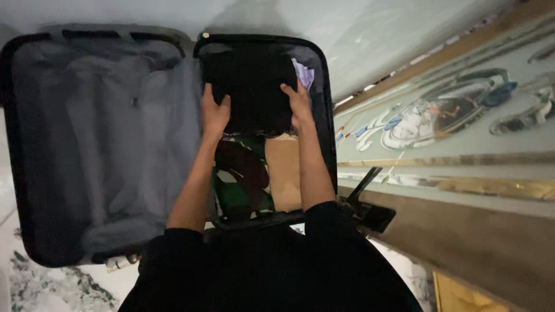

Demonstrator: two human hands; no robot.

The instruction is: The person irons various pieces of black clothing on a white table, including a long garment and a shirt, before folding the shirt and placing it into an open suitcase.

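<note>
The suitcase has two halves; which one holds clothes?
The right half: both hands press a black folded garment there, above green-patterned and tan ones. The left half shows only grey lining.

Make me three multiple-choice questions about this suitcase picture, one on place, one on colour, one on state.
1. Where do both hands rest?
A. on the black folded cloth
B. on the suitcase handle
C. on the floor

2. What colour is the lining of the left half?
A. red
B. grey
C. yellow

3. The suitcase is
A. zipped shut
B. standing upright
C. lying open

Answers:
1 A, the left hand and right hand press the black folded cloth.
2 B, the lining is grey.
3 C, both halves of the suitcase lie spread.
</note>
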